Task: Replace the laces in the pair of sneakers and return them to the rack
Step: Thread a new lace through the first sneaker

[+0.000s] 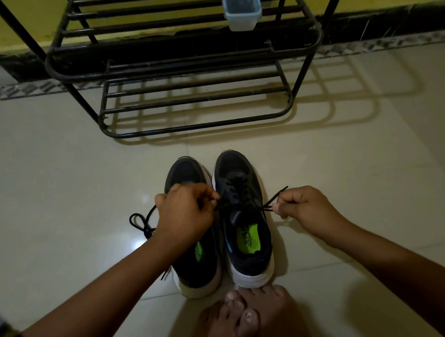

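Two lace ends point(243, 207) on the right sneaker point(246, 218) are pulled taut, one pinched in each grip: left hand point(185, 212), right hand point(302, 207). I judge the knot is being tightened; next, both sneakers go from the floor point(65, 173) to the rack point(189, 104). The left sneaker point(191, 257) looks tied already.

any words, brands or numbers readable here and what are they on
Right sneaker's green insole: a dark printed mark, too blurred to read.
Left sneaker's green insole: mostly hidden by the left hand, nothing readable.
Blue plastic container on the rack: no label visible.
No other text, number or sign can be read anywhere in the view.
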